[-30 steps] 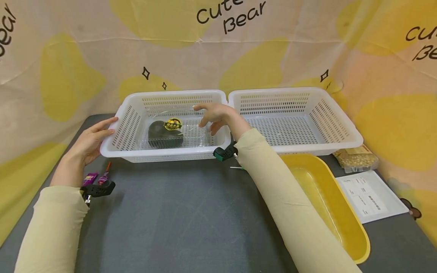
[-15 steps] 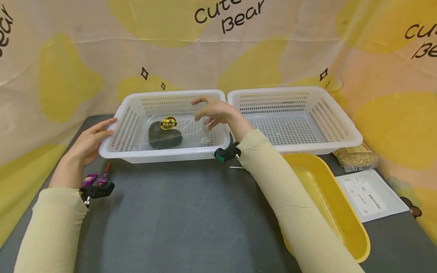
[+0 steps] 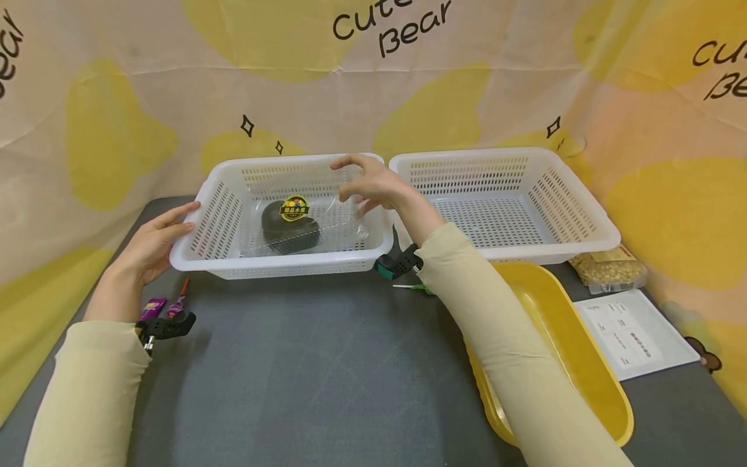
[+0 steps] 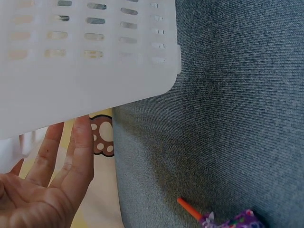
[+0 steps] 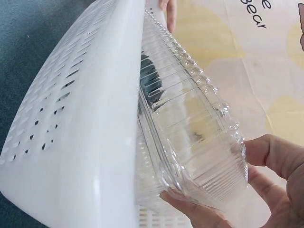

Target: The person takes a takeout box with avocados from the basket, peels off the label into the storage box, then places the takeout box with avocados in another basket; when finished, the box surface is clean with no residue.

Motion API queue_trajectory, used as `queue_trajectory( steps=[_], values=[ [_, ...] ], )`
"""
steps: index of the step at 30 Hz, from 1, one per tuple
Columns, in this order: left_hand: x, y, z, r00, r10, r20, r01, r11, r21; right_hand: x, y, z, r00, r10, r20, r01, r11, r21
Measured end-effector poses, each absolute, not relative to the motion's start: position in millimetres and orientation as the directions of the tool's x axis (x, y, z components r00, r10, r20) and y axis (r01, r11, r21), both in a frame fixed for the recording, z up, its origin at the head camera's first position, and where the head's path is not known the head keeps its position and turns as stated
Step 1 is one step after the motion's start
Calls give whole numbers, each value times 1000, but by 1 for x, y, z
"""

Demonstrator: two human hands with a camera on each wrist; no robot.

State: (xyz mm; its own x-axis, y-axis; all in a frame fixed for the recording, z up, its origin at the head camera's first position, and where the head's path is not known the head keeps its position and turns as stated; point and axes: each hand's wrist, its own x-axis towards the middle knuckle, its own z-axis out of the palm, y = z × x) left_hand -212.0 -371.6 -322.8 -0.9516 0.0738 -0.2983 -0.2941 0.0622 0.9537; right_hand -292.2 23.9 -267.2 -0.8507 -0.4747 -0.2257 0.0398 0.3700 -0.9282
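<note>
A clear plastic fruit box (image 3: 344, 235) sits tilted in the left white basket (image 3: 280, 264), its right end raised. My right hand (image 3: 379, 185) grips that end, and the right wrist view shows thumb and fingers on the ribbed edge of the box (image 5: 199, 142). Through the plastic shows a dark rounded object (image 3: 292, 239), overlapped by a black and yellow sticker (image 3: 294, 208). My left hand (image 3: 148, 243) touches the basket's left rim with fairly straight fingers. In the left wrist view, the fingertips of the left hand (image 4: 52, 185) are hidden behind the basket wall.
A second white basket (image 3: 609, 243) adjoins on the right, with a yellow tray (image 3: 626, 415) in front. Beyond lie a bag of pale kernels (image 3: 609, 275) and a labelled white envelope (image 3: 665, 331). A purple packet (image 3: 154, 307) and lollipop (image 3: 177, 306) lie by my left wrist.
My right hand and the right end of the clear box have moved up and slightly right. The dark object and sticker have shifted slightly right. My left hand stays at the rim.
</note>
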Motion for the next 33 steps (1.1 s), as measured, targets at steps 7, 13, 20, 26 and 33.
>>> queue_trajectory(
  steps=[7,13,20,26,33],
  values=[
    [-212,-372,-323,-950,86,-300,-296,58,953,-289,33,-258,-871,-461,-172,-8,362,-932],
    [-212,-371,-322,-948,71,-310,-302,107,947,-284,47,-247,-887,-447,-118,-23,298,-954],
    [-211,-371,-321,-949,80,-306,-297,110,948,-273,67,-236,-900,-430,-69,-42,243,-969],
    [-212,-371,-322,-949,76,-304,-294,121,948,-254,89,-225,-898,-435,-62,-45,230,-972],
    [-214,-372,-322,-953,61,-296,-285,146,947,-226,113,-220,-877,-475,-75,-56,255,-965]
  ],
)
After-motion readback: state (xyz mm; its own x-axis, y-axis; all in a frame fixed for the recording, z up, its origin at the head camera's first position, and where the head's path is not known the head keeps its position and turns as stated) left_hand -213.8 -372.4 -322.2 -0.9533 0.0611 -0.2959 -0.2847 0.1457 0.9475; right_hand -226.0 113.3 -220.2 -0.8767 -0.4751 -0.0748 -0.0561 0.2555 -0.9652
